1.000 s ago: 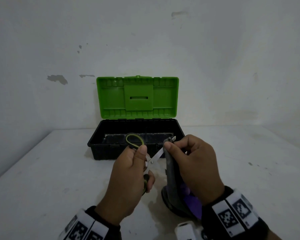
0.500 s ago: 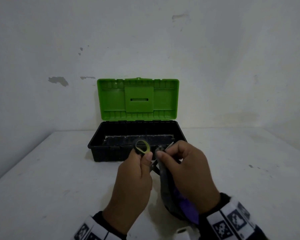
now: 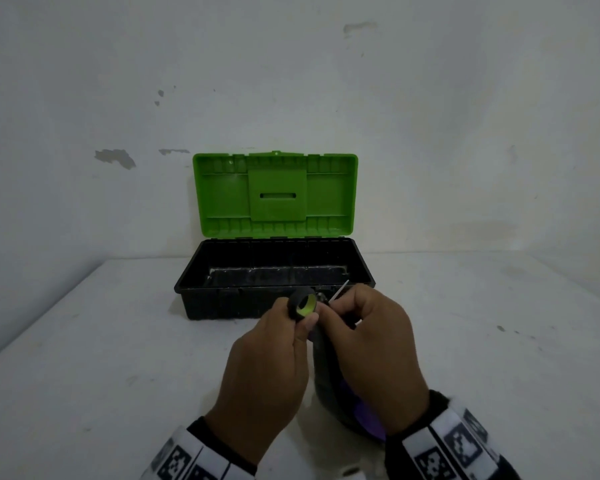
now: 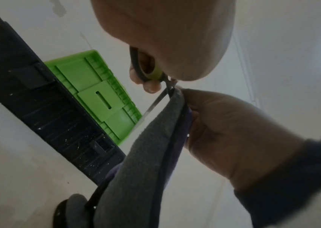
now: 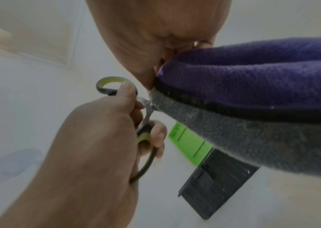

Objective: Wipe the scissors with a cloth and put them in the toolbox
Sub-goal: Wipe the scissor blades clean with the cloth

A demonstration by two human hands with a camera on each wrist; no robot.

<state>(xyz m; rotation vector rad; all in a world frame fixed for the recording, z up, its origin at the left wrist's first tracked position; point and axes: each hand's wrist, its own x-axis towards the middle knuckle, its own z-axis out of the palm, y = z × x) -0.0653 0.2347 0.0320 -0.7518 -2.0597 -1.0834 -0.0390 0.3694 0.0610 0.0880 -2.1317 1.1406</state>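
My left hand [image 3: 274, 355] grips the black-and-yellow handles of the scissors [image 3: 303, 304], held above the table in front of the toolbox. My right hand [image 3: 368, 341] pinches a grey and purple cloth [image 3: 329, 379] around one blade close to the pivot. The other blade [image 4: 151, 108] sticks out bare toward the toolbox, so the scissors are spread apart. In the right wrist view the cloth [image 5: 253, 108] fills the right side and the scissors [image 5: 146, 123] sit in my left hand [image 5: 89, 146]. The black toolbox [image 3: 274, 271] stands with its green lid [image 3: 274, 195] upright.
The toolbox rests on a white table [image 3: 84, 375] against a white wall [image 3: 291, 81]. The cloth's lower end hangs down to the table near me. Small dark specks lie on the table at the right [image 3: 501, 328].
Both hands have moved forward toward the toolbox. My right hand has slid the cloth along the blade toward the pivot, so the hands are now close together.
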